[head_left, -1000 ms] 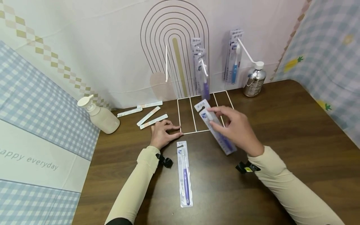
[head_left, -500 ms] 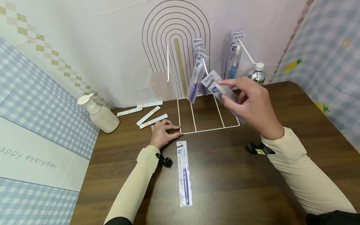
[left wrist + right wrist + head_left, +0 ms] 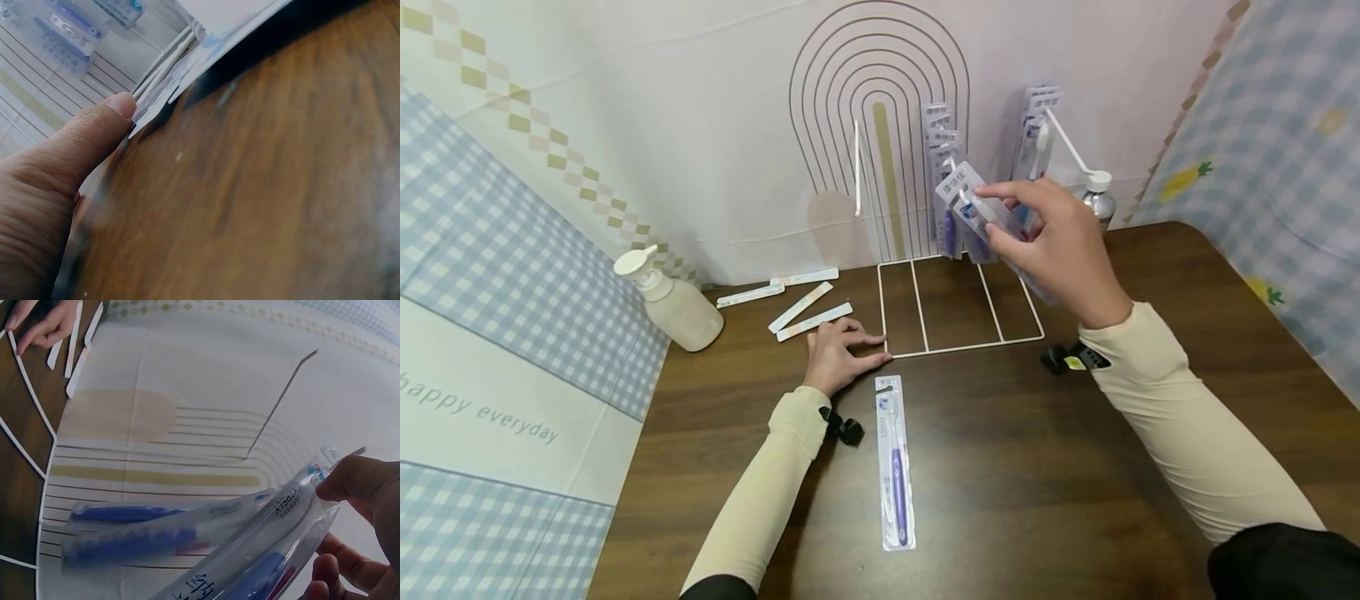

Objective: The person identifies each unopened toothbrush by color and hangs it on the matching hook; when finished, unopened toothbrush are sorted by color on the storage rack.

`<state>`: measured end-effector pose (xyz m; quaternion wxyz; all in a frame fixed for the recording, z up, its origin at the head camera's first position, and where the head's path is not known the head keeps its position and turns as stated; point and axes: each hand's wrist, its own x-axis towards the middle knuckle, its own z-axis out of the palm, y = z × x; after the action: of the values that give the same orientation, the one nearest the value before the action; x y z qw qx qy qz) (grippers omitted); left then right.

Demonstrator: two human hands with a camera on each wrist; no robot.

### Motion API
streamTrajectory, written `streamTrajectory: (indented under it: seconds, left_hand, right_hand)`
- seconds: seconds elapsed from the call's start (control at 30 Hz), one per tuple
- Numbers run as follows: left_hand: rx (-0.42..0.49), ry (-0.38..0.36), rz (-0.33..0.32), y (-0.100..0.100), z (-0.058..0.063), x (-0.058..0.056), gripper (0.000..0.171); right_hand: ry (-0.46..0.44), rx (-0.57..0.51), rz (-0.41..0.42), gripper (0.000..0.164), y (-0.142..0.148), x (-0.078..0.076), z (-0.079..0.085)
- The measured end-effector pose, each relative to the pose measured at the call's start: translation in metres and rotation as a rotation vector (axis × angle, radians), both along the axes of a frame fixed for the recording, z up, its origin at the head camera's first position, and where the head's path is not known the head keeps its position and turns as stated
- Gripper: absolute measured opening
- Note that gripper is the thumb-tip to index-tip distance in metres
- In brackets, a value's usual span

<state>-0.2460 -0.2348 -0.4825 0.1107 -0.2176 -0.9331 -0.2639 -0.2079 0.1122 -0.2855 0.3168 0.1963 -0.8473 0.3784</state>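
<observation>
Between thumb and fingers, my right hand (image 3: 1067, 250) pinches a packaged toothbrush (image 3: 961, 185) by its upper part. Its top card is at the front of the middle prong, over the hanging toothbrush packs (image 3: 940, 158); whether the prong passes through the hole is unclear. The right wrist view shows the held package (image 3: 269, 531) tilted, with a blue-purple handle. My left hand (image 3: 837, 354) rests on the table, thumb and fingertip touching the near-left corner of the white wire rack (image 3: 927, 350). Another packaged toothbrush (image 3: 897, 467), purple-handled, lies flat in front of the rack.
An unfilled prong (image 3: 857, 171) stands at left; blue toothbrush packs (image 3: 1030, 125) hang from the right prong (image 3: 1067, 142). A metallic bottle (image 3: 1099, 198) stands beside it, partly hidden by my hand. Several narrow strips (image 3: 814, 322) and a pump bottle (image 3: 681, 312) are at left.
My right hand has lifted the packaged toothbrush from above the rack base up to the middle prong. A hanging pack that had swung left now hangs straighter. My left hand stays put.
</observation>
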Motion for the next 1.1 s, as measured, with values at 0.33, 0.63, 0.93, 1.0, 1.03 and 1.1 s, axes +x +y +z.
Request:
streamTrajectory:
  seconds: [0.33,0.63,0.93,1.0,1.03,1.1]
  left_hand:
    - [-0.006,0.024,0.003,0.0,-0.003,-0.003,0.034]
    - [0.002,0.009,0.003,-0.001,-0.001,-0.001,0.034]
    - [-0.01,0.012,0.009,0.0,-0.002,-0.001,0.034]
    - [-0.009,0.017,0.006,0.0,-0.003,-0.001,0.034]
    - [-0.008,0.019,0.006,0.0,-0.003,-0.002,0.035]
    - [-0.004,0.026,0.006,-0.001,-0.003,-0.002,0.035]
  right_hand:
    - [-0.004,-0.022,-0.001,0.038,-0.001,-0.03,-0.002]
    - [-0.036,-0.015,0.002,0.043,-0.003,-0.042,-0.003]
    - [-0.072,-0.015,0.005,0.042,-0.007,-0.027,-0.032]
    - [-0.09,-0.014,0.019,0.04,-0.013,-0.021,-0.043]
    - [-0.105,-0.012,0.027,0.039,-0.017,-0.017,-0.049]
    - [-0.134,-0.011,0.053,0.036,-0.027,-0.009,-0.062]
